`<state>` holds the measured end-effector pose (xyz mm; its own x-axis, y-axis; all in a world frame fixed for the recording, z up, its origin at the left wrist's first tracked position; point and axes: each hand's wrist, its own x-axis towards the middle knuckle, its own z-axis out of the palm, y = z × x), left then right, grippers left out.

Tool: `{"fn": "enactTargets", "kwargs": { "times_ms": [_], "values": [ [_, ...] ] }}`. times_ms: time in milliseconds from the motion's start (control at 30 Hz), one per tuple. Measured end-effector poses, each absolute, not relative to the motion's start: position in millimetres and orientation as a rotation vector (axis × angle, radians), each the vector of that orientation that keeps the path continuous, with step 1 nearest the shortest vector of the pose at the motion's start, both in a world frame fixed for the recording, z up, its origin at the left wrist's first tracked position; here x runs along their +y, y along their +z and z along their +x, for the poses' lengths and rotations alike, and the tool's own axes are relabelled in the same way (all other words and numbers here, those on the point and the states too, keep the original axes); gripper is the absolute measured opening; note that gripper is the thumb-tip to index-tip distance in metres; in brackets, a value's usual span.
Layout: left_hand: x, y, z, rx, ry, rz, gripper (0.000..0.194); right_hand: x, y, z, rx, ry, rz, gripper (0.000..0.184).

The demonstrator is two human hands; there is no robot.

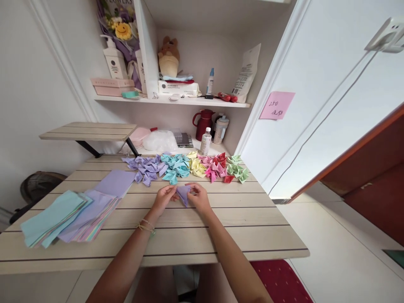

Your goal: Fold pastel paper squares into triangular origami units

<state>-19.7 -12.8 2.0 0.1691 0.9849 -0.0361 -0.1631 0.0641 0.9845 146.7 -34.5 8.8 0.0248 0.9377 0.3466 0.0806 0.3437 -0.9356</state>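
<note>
Between my two hands, just above the slatted table (246,210), is a purple sheet of paper (183,194) folded into a downward-pointing triangle. My left hand (166,198) pinches its left corner, and my right hand (198,197) grips its right side; both hands are closed on it. Beyond them lies a row of folded paper pieces in colour groups: purple (150,168), light blue (176,166), yellow (197,166), pink and red (216,166), and pale green (238,169). My fingers cover parts of the triangle's edges.
Fanned stacks of coloured paper sheets (91,210) lie on the table's left side. Behind them stands a small raised shelf (90,131) on black legs. At the back are a clear bottle (205,142), a red jug (204,124) and a tumbler (221,129).
</note>
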Motion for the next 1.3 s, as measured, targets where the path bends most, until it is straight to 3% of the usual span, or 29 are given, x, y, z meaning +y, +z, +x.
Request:
{"fn": "enactTargets", "kwargs": {
  "times_ms": [100, 333, 433, 633, 833, 1000, 1300],
  "values": [
    [-11, -1, -19, 0.992, 1.123, 1.136, 0.038, -38, 10, 146, -1.534, 0.776, -1.058, 0.030],
    [-16, 1, -18, 0.982, 1.030, 1.181, 0.034, -39, 7, 145, -1.624, 0.663, -0.993, 0.038],
    [-16, 2, -20, 0.991, 1.037, 1.179, 0.035, -35, 4, 147, -1.500, 0.769, -0.982, 0.034],
    [-11, -2, -23, 0.974, 1.205, 1.106, 0.040, -27, -4, 154, -1.399, 1.323, -0.887, 0.028],
    [-16, 2, -23, 0.944, 1.155, 1.126, 0.037, -22, -10, 158, -1.308, 1.090, -1.070, 0.025],
    [-17, 2, -23, 0.855, 1.109, 1.207, 0.049, -22, -7, 162, -1.303, 1.089, -1.054, 0.027],
    [-13, -4, -25, 0.945, 1.179, 1.160, 0.032, -22, -2, 161, -1.232, 1.131, -0.972, 0.027]
  ]
}}
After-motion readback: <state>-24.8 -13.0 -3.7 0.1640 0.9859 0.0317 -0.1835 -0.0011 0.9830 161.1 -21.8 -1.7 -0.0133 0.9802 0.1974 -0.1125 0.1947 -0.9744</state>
